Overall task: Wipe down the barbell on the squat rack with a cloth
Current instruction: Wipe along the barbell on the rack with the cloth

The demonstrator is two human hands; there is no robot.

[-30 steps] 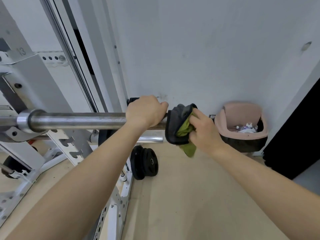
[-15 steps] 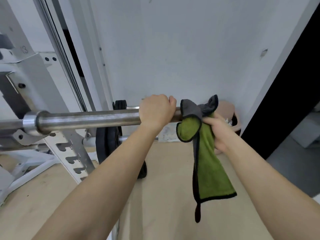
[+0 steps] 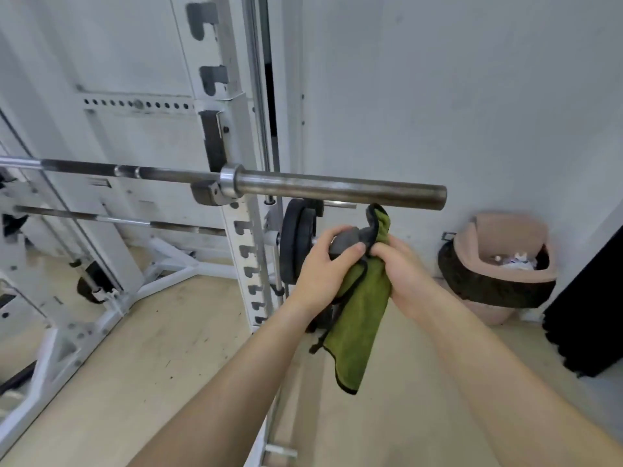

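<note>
In the head view, the left hand (image 3: 320,269) and the right hand (image 3: 403,264) both grip the cloth (image 3: 362,305) tight, just under the free end of the barbell (image 3: 337,189). The cloth is soft, light and floppy, so bunch it up to rub. The barbell is heavy, hard and smooth. It rests on the rack (image 3: 236,112). Round weights (image 3: 295,241) hang behind the hands. A bin (image 3: 495,281) stands by the wall.

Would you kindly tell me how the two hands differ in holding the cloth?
The left hand grips the bunched grey top of the cloth, thumb across it; the right hand grips the green side. The left hand overlaps the weight plates; the right hand does not. Both hold it below the barbell.
</note>
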